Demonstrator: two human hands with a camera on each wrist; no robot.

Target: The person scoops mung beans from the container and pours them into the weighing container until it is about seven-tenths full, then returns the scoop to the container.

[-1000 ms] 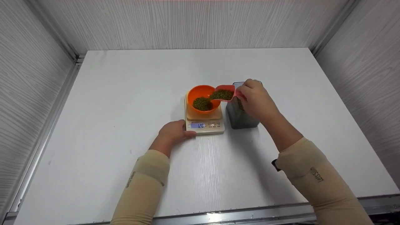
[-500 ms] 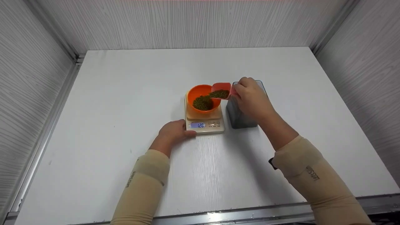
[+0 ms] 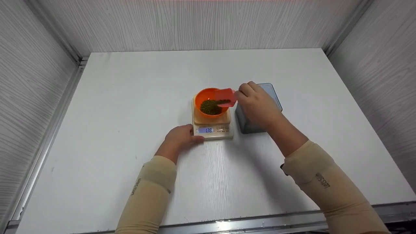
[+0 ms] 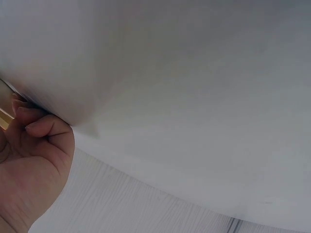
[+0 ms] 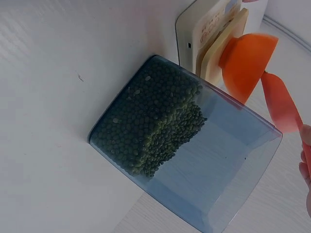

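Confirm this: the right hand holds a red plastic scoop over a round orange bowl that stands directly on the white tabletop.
Wrong support: the round orange bowl stands on a rectangular off-white digital scale, not the white tabletop; the right wrist view shows it.

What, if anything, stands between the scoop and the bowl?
Nothing visible. The right hand holds the red scoop with its mouth over the orange bowl; the bluish container stands beside the scale, out of that path.

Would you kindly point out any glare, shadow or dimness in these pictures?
Head: glare on the metal strip, a soft shadow on the table beside the right sleeve; left wrist: dim grey at top right, paler lower down; right wrist: beans look darker toward the base of the box.
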